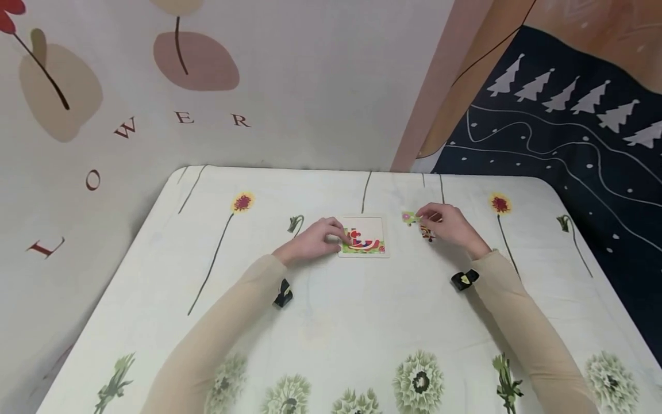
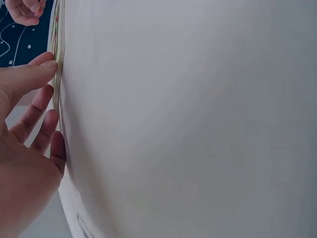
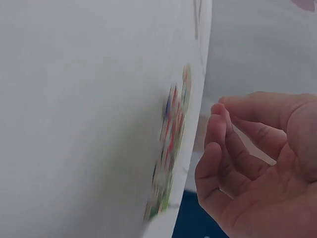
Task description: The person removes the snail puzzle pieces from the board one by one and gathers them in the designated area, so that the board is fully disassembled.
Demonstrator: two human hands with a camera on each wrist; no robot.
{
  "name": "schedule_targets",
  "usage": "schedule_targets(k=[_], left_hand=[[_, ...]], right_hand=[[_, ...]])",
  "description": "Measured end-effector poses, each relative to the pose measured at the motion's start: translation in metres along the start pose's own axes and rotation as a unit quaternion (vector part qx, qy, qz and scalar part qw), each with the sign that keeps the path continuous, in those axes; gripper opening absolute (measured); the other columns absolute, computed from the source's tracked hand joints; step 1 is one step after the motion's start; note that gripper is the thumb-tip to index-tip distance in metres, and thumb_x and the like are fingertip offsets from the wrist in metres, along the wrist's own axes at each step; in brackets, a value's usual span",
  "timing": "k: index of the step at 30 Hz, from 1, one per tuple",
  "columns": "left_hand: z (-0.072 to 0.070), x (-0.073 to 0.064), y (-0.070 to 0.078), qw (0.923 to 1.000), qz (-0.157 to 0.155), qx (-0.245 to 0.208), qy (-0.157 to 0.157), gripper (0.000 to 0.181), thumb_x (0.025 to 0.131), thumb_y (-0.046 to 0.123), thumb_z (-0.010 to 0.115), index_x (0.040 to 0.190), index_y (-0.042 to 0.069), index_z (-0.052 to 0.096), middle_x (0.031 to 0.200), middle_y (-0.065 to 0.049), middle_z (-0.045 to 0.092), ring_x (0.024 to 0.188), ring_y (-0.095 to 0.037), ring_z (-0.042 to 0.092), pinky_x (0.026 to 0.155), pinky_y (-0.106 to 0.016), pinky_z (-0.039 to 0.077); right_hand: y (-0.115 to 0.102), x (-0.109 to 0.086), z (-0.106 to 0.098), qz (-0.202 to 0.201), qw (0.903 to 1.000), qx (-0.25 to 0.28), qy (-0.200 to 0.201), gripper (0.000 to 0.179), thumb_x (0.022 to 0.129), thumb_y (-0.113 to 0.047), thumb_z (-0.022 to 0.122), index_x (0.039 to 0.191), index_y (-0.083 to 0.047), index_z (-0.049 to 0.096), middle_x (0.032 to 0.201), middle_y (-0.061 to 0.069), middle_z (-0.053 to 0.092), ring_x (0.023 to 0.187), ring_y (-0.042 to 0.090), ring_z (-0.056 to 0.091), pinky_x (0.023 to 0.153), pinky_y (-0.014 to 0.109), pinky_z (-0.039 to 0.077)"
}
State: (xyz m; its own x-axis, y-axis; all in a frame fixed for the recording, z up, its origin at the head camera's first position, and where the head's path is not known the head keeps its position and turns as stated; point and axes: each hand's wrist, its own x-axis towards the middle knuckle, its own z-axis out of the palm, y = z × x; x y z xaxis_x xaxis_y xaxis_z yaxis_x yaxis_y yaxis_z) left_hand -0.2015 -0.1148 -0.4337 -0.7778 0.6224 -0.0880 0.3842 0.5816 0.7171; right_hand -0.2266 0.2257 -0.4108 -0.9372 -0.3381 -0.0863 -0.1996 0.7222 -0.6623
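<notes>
A square jigsaw puzzle board (image 1: 362,256) with a pale frame lies on the table, its lower part filled with red, white and green pieces. My left hand (image 1: 316,238) holds the board by its left side. In the left wrist view the thumb (image 2: 42,74) lies against the board's edge, the other fingers spread beside it. My right hand (image 1: 449,225) is over loose puzzle pieces to the right of the board. A green piece (image 1: 408,218) is near its fingertips and a red and dark one (image 1: 427,233) under it. In the right wrist view, thumb and index tips nearly meet, no piece visible between them.
The white table cloth (image 1: 331,316) is printed with flowers and stems. Behind the table hangs a pale cloth (image 1: 320,86) with letters, and at the right a dark cloth (image 1: 543,115) with white trees. A black strap device (image 1: 464,280) sits at the right wrist.
</notes>
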Motion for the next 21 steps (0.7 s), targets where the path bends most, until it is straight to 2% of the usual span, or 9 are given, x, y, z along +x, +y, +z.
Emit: schedule_targets(k=[3, 8, 15, 21], left_hand=[[-0.004, -0.006, -0.002, 1.0000, -0.002, -0.005, 0.000, 0.024, 0.090, 0.004, 0.066, 0.111, 0.006, 0.075, 0.123, -0.013, 0.061, 0.122, -0.031, 0.052, 0.110, -0.049, 0.037], [-0.010, -0.011, -0.003, 0.9986, -0.026, -0.035, -0.028, 0.030, 0.089, 0.006, 0.068, 0.118, 0.008, 0.073, 0.128, -0.014, 0.058, 0.126, -0.032, 0.048, 0.111, -0.052, 0.036], [-0.010, -0.009, -0.010, 0.9960, -0.026, -0.061, -0.061, 0.035, 0.090, 0.006, 0.068, 0.125, 0.009, 0.069, 0.134, -0.015, 0.053, 0.130, -0.033, 0.042, 0.112, -0.053, 0.034], [-0.010, -0.006, -0.011, 0.9952, -0.024, -0.071, -0.063, 0.035, 0.090, 0.006, 0.067, 0.125, 0.009, 0.070, 0.133, -0.014, 0.053, 0.130, -0.031, 0.041, 0.113, -0.053, 0.031]], right_hand=[[-0.008, 0.003, 0.009, -0.005, 0.9997, 0.020, -0.010, 0.023, 0.097, -0.006, 0.056, 0.116, 0.001, 0.068, 0.108, 0.022, 0.067, 0.097, 0.033, 0.063, 0.066, 0.027, 0.050], [-0.021, 0.011, 0.023, -0.016, 0.9993, 0.030, -0.018, 0.022, 0.097, -0.006, 0.057, 0.115, 0.001, 0.068, 0.107, 0.020, 0.068, 0.097, 0.032, 0.063, 0.073, 0.030, 0.048], [-0.039, 0.018, 0.039, -0.029, 0.9982, 0.041, -0.032, 0.023, 0.096, -0.007, 0.058, 0.115, -0.001, 0.069, 0.108, 0.019, 0.068, 0.101, 0.032, 0.063, 0.088, 0.039, 0.048], [-0.051, 0.023, 0.049, -0.027, 0.9968, 0.059, -0.047, 0.023, 0.096, -0.007, 0.059, 0.116, -0.002, 0.069, 0.110, 0.017, 0.068, 0.102, 0.030, 0.063, 0.088, 0.038, 0.047]])
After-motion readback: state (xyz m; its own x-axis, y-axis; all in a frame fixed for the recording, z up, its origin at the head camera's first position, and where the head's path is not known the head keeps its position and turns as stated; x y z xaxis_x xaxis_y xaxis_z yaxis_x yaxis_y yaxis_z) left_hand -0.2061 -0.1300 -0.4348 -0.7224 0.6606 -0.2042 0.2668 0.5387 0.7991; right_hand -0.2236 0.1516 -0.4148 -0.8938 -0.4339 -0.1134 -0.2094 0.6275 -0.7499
